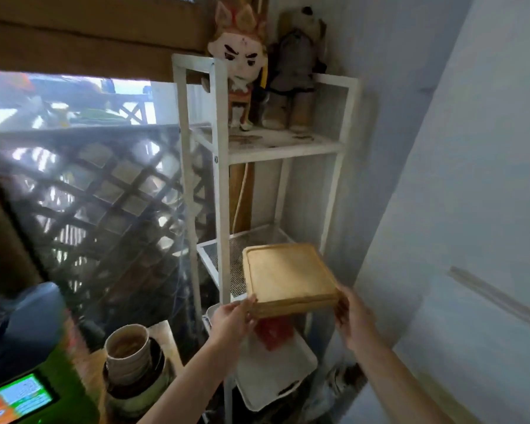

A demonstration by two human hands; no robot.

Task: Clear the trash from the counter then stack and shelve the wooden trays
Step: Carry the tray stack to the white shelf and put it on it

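Both hands' grips, left hand (233,319) and right hand (351,316), clasp stacked pale wooden trays (288,278).

A small café or eatery corner is suggested rather than a plain home. Used paper cups (128,347) are stacked on dark bowls at the wooden counter's (162,332) far edge, beside a payment-style screen (16,396). A white metal rack (224,166) is set in the wall corner, with plush dolls (242,65) on its top shelf. A lattice fence (104,191) is seen through the window.
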